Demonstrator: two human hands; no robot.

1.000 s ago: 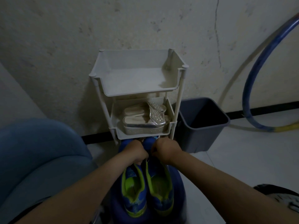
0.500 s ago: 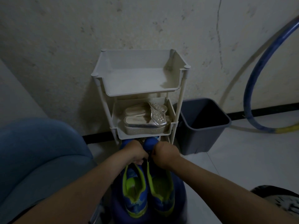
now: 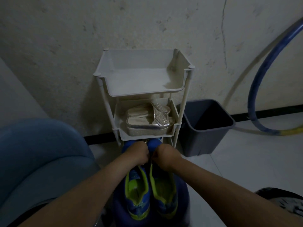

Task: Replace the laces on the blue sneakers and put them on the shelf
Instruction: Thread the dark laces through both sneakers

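Sneakers, blue with bright green lining, stand as a pair in the lower centre of the frame. Their heels point to the camera and their toes reach just under the white shelf. They rest on a dark blue rounded seat, which I think lifts them nearer to the person, so that the lace area is easy to reach.

The left hand and the right hand lie close together over the front part of the sneakers, backs turned up and fingers folded under. For this reason I cannot tell the grip of either hand: it may pinch a lace or the upper of a sneaker, or hold nothing. No lace is visible. The hands come from both sides and meet in the middle, which fits pulling or tying a lace, so I judge that the lacing step is not finished.

The shelf stands against the wall, directly ahead of the toes, so the later move can be short. Its middle tier is taken by silver sandals, so the top tier seems the likely place. A grey bin stands just right of the shelf, and a blue hoop leans on the wall at the right edge
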